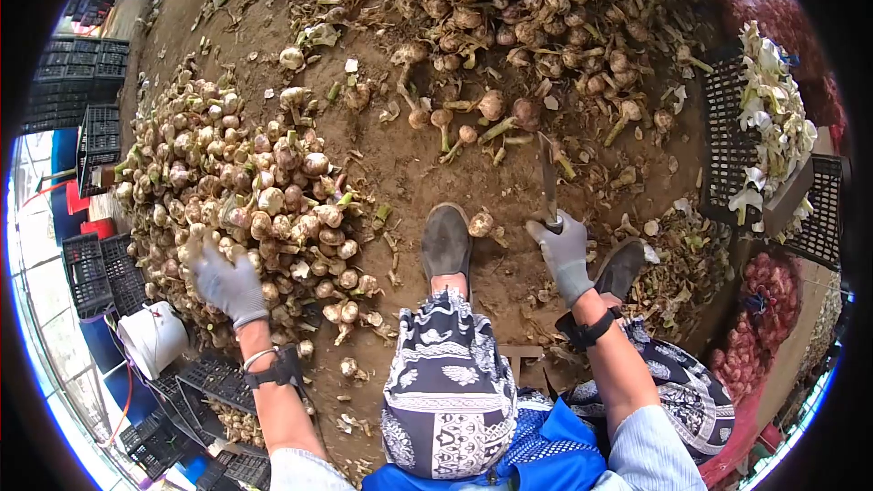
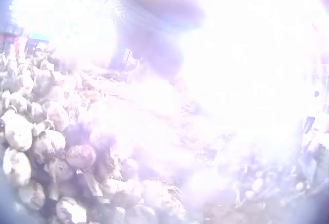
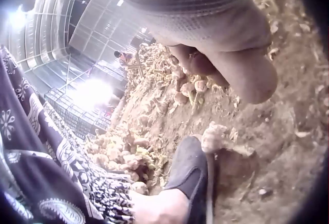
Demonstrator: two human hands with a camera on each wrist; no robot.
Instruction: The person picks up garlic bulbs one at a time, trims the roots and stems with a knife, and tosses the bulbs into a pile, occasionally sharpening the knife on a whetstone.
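Observation:
My gloved left hand [image 1: 227, 286] is over the left-hand heap of garlic bulbs [image 1: 264, 200], its fingers extended and slightly blurred, with nothing visible in them. In the left wrist view, glare washes out most of the hand; garlic bulbs [image 2: 51, 147] show below it. With my gloved right hand [image 1: 561, 250] I grip a knife [image 1: 548, 184], its blade pointing away from me. A single garlic bulb [image 1: 482, 224] lies on the soil between my left shoe [image 1: 446, 241] and that hand. The right wrist view shows curled gloved fingers [image 3: 247, 75] above the ground.
A larger pile of untrimmed garlic [image 1: 546, 18] lies ahead. Right of it stands a black crate [image 1: 725, 127] topped with pale peelings, near red net sacks [image 1: 759, 318]. A white bucket [image 1: 153, 338] and stacked black crates [image 1: 77, 73] line the left side.

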